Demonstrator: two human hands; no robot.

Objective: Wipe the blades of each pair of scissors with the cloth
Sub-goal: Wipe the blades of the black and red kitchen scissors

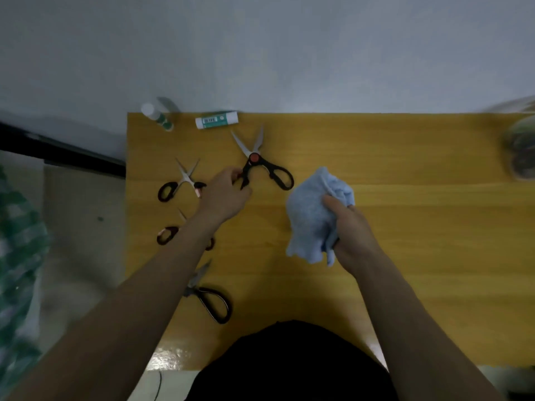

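- Left hand (224,195): fingers pinch handle of large scissors (262,163), blades apart.
- Right hand (351,230): grips blue cloth (311,218).
- 3 scissors: beside left forearm.

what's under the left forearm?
Two pairs lie partly under the left forearm: the small brown-handled scissors, with only handle loops and a blade tip showing, and the black-handled scissors nearer the person. The blades of both are mostly hidden.

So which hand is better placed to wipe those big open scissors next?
The right hand: it already grips the light blue cloth beside the large black-handled scissors with the red pivot. The left hand is at their nearer handle, placed to steady them.
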